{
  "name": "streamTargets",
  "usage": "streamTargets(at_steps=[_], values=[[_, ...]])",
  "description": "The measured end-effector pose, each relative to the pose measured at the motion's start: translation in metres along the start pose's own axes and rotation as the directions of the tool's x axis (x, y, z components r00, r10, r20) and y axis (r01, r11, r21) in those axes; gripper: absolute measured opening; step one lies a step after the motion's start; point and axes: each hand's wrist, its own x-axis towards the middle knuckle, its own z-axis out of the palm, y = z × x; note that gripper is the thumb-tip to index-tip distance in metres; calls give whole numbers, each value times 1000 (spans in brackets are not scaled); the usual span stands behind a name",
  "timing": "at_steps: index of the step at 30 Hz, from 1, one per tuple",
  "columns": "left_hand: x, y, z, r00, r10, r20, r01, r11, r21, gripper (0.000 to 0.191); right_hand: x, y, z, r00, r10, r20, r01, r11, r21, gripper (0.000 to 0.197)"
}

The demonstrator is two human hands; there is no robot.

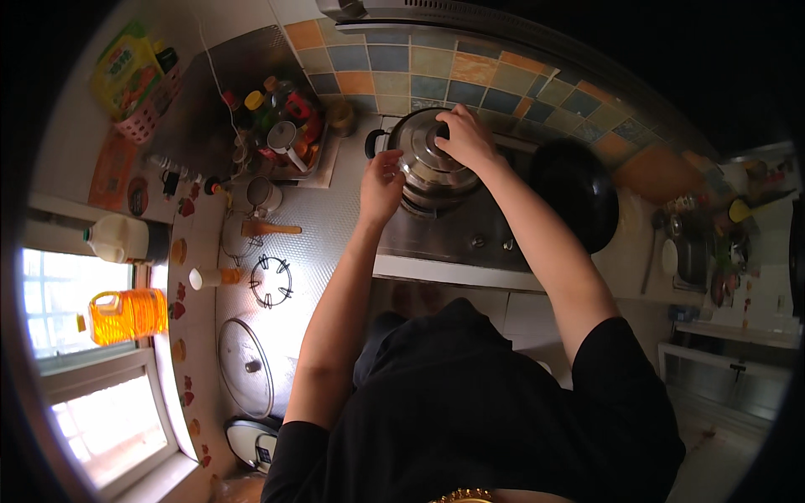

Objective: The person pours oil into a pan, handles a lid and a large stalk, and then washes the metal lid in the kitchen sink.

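A stainless-steel pot (434,198) with a domed metal lid (418,141) stands on the left side of the gas stove (440,245). My right hand (468,138) reaches over the lid, thumb and fingers around its dark knob (443,131). At the pot's left side is my left hand (382,188), fingers loosely curled and apart. Its fingertips are close to the rim, just below the black side handle (375,143); whether they touch the metal cannot be told. The lid sits on the pot, and the inside is hidden.
A black wok (575,195) occupies the stove's right side. Left on the counter are bottles (255,104) in a tray, a mug (264,193), a wooden spatula (270,229), a wire pot ring (272,281) and a glass lid (245,368). An oil jug (129,316) stands on the windowsill.
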Motion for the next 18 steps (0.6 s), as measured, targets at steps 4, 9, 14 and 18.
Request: streamTargets(at_steps=[4,9,14,18], values=[[10,-12,-14,1000,5,-2,-5,994,112,32,3,-1,1,994,2,107,2,999,-36,35],[10,-17,-24,1000,12,-25,-6,973,233,38,1,5,6,997,-17,81,17,1000,-6,33],[14,-47,-32,999,34,-29,-23,949,313,50,0,2,6,995,38,94,-40,999,28,33],[18,-51,-26,995,-98,-1,97,989,112,53,-7,13,3,998,46,-43,-38,984,175,33]])
